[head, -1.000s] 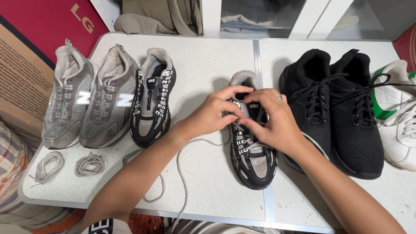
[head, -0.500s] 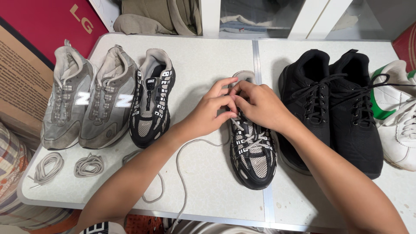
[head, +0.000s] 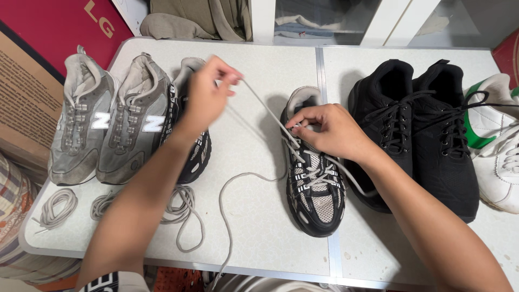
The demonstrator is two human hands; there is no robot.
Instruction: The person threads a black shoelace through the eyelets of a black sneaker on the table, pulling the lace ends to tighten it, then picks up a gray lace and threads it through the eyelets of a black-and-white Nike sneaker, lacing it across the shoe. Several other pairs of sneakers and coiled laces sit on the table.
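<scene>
At the middle of the worktop [head: 259,227], just left of its centre seam, the black-and-grey mesh sneaker [head: 314,178] stands toe toward the near edge. A second ago both hands were bunched together over its upper eyelets. Now the left hand [head: 208,92] has swung away toward the far-left side, fingers pinched on one end of the grey lace [head: 265,111], which runs taut from the shoe up to that hand. Judged from this, a length has just been drawn through an eyelet and the slack taken out. The right hand [head: 330,130] remains on the shoe's tongue area, fingers closed on the lace at the eyelets. The lower rows are already crossed. The slack part of the lace trails in a loop toward the near edge. The matching sneaker [head: 192,146] stands beside two grey ones.
</scene>
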